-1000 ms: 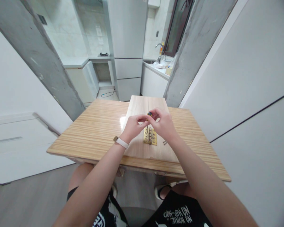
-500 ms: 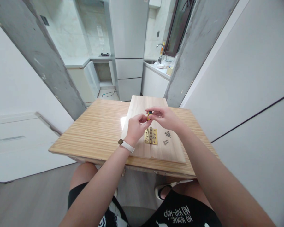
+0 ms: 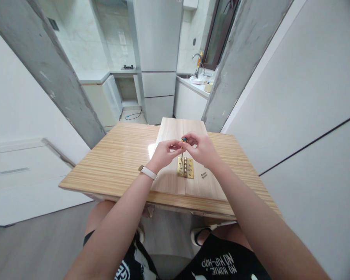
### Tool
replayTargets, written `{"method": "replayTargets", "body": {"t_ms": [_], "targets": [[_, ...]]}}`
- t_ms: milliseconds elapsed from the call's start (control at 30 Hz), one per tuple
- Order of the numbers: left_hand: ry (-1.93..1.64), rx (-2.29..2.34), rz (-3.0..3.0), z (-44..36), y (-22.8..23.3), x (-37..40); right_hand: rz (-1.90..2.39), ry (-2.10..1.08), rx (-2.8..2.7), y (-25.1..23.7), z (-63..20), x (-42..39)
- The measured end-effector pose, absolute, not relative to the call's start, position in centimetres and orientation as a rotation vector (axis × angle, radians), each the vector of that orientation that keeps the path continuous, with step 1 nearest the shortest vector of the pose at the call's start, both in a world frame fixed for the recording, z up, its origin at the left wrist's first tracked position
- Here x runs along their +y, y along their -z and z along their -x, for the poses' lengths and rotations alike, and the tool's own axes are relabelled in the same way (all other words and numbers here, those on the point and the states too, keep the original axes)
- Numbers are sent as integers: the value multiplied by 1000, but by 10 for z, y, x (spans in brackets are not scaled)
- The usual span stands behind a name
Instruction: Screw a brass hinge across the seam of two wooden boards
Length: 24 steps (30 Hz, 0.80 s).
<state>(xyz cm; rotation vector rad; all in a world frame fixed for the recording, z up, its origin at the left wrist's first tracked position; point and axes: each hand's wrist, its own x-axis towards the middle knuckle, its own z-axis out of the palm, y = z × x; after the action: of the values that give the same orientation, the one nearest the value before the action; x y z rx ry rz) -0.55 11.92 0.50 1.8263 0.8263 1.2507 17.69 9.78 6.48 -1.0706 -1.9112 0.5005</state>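
Small screwdriver (image 3: 184, 140) pinched at its dark-and-yellow handle between the fingertips of both hands, shaft running down to the upper end of the brass hinge (image 3: 185, 168). Left hand (image 3: 163, 154) closed on the handle from the left, thumb and forefinger meeting at it; right hand (image 3: 203, 151) closed on it from the right, fingers curled over the top. White band (image 3: 147, 172) on the left wrist.

No containers in view. Hinge lying flat, opened out, straddling the seam between two pale boards (image 3: 170, 181) laid side by side. Loose screws (image 3: 203, 175) on the right board, just beside the hinge, close under the right wrist.

Boards resting on a striped wooden table (image 3: 116, 163), far ends at the table's back edge, near ends stopping just short of the front edge. Wide bare tabletop left of the boards, a narrower strip on the right. Front edge of the table right above the knees. Grey slanting pillars (image 3: 55, 77) behind the table on both sides, white wall (image 3: 303, 101) close along the right. Beyond the back edge, a kitchen with a white fridge (image 3: 158, 58) and a sink tap (image 3: 197, 62), well apart from the hands.
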Motion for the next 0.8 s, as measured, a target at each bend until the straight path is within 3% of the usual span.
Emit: {"method": "replayTargets", "body": {"t_ms": [167, 400, 667, 800], "targets": [[-1239, 813, -1811, 6, -5, 116, 1136, -363, -1799, -59, -167, 84], [-1468, 1164, -1827, -12, -4, 93, 1104, -437, -1843, -63, -169, 90], [-1501, 1194, -1799, -17, -10, 92, 945, -800, -2102, -82, -190, 116], [-1503, 1180, -1807, -17, -9, 94, 919, -833, -2108, -80, -191, 120]]}}
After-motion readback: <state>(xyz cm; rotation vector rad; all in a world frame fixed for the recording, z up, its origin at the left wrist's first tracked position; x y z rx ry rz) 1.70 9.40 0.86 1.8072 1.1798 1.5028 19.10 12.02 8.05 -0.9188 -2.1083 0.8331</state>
